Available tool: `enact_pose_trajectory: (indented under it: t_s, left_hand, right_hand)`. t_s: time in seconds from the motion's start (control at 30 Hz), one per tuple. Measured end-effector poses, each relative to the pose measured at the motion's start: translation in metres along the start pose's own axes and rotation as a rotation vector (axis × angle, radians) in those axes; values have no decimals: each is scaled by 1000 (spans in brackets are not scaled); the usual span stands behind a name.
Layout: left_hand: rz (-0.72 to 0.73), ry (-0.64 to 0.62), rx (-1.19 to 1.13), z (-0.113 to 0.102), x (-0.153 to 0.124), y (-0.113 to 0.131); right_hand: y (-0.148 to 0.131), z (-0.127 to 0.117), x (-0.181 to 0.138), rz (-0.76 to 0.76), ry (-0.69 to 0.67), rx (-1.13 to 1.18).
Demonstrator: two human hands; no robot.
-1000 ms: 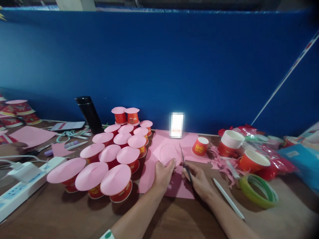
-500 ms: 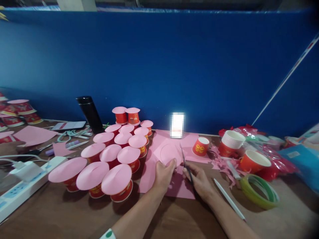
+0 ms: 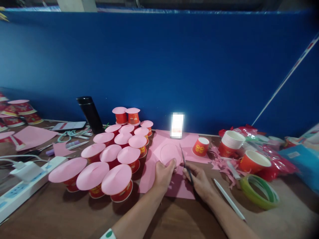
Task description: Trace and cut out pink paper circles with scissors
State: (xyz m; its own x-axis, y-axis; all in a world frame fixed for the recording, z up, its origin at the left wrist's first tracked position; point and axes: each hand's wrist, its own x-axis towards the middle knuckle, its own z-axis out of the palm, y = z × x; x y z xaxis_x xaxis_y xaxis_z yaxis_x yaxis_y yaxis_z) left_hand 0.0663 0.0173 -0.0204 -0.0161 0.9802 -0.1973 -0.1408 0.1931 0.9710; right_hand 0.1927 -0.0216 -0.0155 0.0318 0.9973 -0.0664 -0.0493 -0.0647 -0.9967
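My left hand [image 3: 163,175] pinches the lower edge of a pink paper circle [image 3: 170,153] and holds it up over pink paper sheets [image 3: 174,189] on the brown table. My right hand [image 3: 199,181] grips scissors [image 3: 185,163], whose blades point up along the circle's right edge. Left of my hands stand several upturned red paper cups topped with pink paper discs [image 3: 116,179]. A single red cup [image 3: 200,146] stands upright just beyond the scissors.
A stack of paper cups [image 3: 230,143], another red cup [image 3: 253,161], pink scraps [image 3: 223,165], a white pen [image 3: 229,199] and a green tape roll [image 3: 259,191] lie to the right. A black flask [image 3: 89,114], a power strip [image 3: 22,186] and cables sit left. A blue wall [image 3: 159,66] stands behind.
My hands, the circle and the scissors stay almost still. At the far left edge, another person's hand seen a second ago has gone from view.
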Motion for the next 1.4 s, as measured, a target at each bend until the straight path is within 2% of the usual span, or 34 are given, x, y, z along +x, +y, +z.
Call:
enact_pose_trajectory:
  t_s: [0.53,0.77,1.1,1.4]
  left_hand:
    - [87,-11,2,-1,0,3]
    - [31,-7,33,0,-1,4]
    - [25,-2,35,0,-1,4]
    - [83,-14,5,-1,0,2]
  right_hand:
    - [0,0,0,31,-16,50]
    - [1,-2,1,5,-18,55]
    - [0,-2,0,-2,-26,41]
    - [0,-2,0,3,-5,25]
